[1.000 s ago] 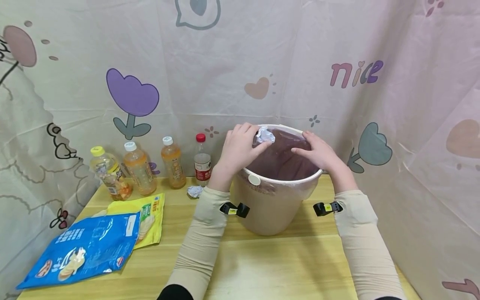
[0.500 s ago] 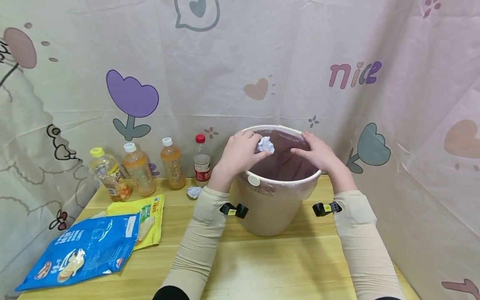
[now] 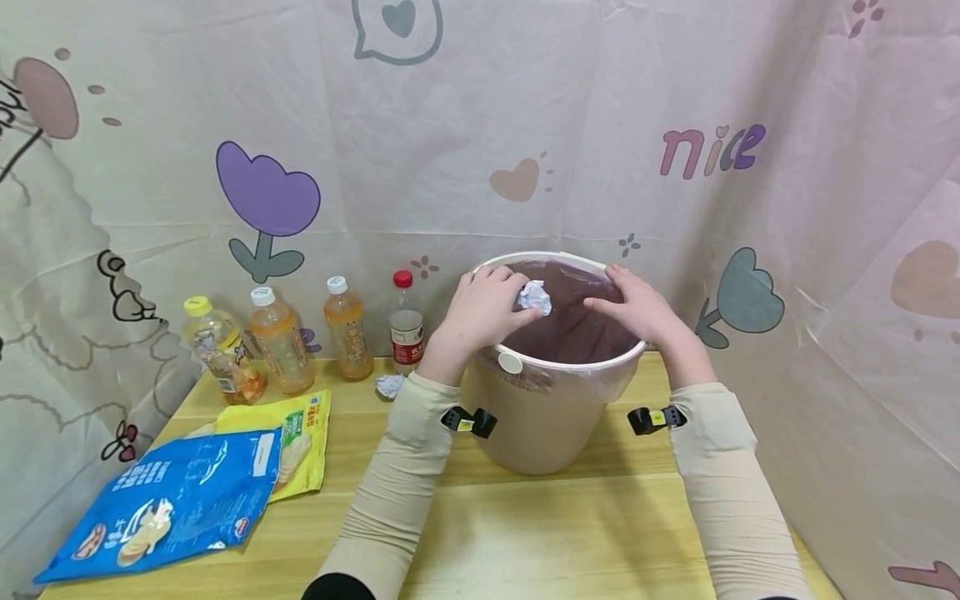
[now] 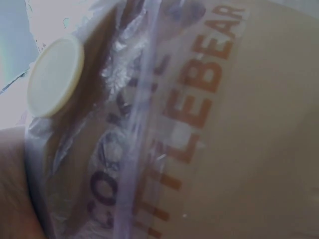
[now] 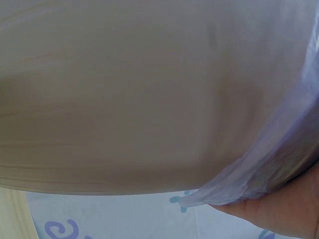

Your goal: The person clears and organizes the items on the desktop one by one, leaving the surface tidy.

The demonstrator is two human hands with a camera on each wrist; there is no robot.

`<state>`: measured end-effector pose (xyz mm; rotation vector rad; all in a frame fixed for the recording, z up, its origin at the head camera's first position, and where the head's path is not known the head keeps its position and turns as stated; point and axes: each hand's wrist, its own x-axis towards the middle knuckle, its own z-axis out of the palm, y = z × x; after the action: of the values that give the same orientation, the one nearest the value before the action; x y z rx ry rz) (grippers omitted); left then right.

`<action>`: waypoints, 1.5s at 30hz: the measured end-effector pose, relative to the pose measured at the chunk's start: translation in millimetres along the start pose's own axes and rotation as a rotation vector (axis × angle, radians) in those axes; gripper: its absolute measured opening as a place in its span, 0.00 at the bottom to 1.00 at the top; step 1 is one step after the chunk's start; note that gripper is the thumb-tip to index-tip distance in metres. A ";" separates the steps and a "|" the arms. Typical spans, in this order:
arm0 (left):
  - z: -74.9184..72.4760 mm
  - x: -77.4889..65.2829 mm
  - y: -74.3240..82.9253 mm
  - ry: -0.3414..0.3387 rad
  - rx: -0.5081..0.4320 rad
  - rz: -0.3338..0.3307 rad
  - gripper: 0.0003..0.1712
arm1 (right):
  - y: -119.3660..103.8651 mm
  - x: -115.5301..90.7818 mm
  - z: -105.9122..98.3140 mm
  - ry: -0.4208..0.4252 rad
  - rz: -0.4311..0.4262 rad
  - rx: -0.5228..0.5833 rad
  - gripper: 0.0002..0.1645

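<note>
Pale, softly creased fabric backdrop [image 3: 450, 125], printed with tulips, hearts and the word "nice", behind a yellowish wood-grain table [image 3: 555, 533]. Compared with one second ago: crumpled paper ball [image 3: 536, 297] a little lower, seen against the dark mouth of the bin [image 3: 536, 425] instead of up near the far rim; left hand [image 3: 487, 302] lowered along with it. Right hand [image 3: 637, 307] in much the same place; bottles and bags unchanged.

Left hand at the left side of the rim, fingers curved, pinching the paper ball between fingertips and thumb, over the bin's opening. Right hand on the right side of the rim, thumb and forefinger spread apart, thumb over the opening; remaining fingers hidden.

Bin round, upright, tapering towards the base, smooth and beige-pink, with a pale rim and a cream disc [image 4: 56, 76]. Clear plastic liner [image 4: 124, 69] folded over the edge, shiny and wrinkled, partly veiling orange-brown lettering.

To the left, four clear plastic bottles: one yellow-capped [image 3: 225, 354], two white-capped [image 3: 281, 346] with orange labels, one red-capped [image 3: 407, 329]. Second paper ball [image 3: 389, 386], white and many-faceted, near the red-capped one. Nearer, glossy blue bag [image 3: 202, 492] overlapping a yellow bag [image 3: 307, 437].
</note>
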<state>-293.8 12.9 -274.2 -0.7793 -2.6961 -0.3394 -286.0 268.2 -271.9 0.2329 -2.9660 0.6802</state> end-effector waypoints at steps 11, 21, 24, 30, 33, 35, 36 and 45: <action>-0.6 1.1 0.4 -0.022 -0.040 -0.009 0.28 | 1.2 -0.3 -0.6 -0.006 0.007 0.002 0.50; 0.7 -0.8 0.2 0.137 -0.117 -0.006 0.22 | 1.2 -0.9 -1.8 -0.010 0.007 0.005 0.50; 1.5 -1.9 0.3 0.214 -0.133 -0.003 0.20 | 1.9 -0.8 -2.1 -0.008 0.006 0.003 0.50; 5.6 -5.6 -2.1 0.413 -0.185 0.013 0.16 | 2.6 0.5 -0.8 -0.005 -0.005 -0.003 0.50; 7.6 -8.2 -3.0 0.509 -0.217 0.034 0.15 | 3.0 0.9 -0.7 -0.008 -0.002 -0.005 0.50; 7.9 -10.6 -3.3 0.554 -0.236 0.042 0.15 | 3.3 1.3 -0.6 -0.010 0.000 -0.006 0.50; 7.7 -12.2 -3.5 0.572 -0.243 0.043 0.14 | 3.2 1.5 -0.6 -0.010 0.000 -0.005 0.50; 5.3 -34.4 -9.1 0.626 -0.279 0.021 0.14 | 2.5 2.1 -1.4 -0.003 -0.009 -0.010 0.50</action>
<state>-272.4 -9.3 -292.7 -0.6351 -2.0743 -0.8153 -288.4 270.7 -271.5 0.2475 -2.9688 0.6651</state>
